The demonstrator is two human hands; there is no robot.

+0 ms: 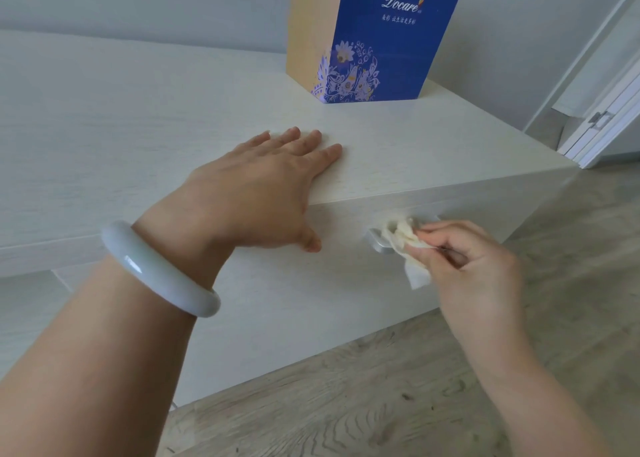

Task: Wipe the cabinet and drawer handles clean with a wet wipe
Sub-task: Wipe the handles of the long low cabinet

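Observation:
A low white cabinet [145, 117] fills the middle of the head view. On its front face sits a silver metal handle [379, 242]. My right hand [474, 266] pinches a crumpled white wet wipe [407, 238] and presses it against the handle, covering most of it. My left hand [256, 193] lies flat on the cabinet top near the front edge, fingers spread, thumb hanging over the front. A pale bangle [156, 269] circles my left wrist.
A tall blue and tan box [374, 37] with a flower print stands on the cabinet top at the back. Grey wood-look floor [381, 387] lies below the cabinet. A white door frame with a hinge [601, 117] is at the right.

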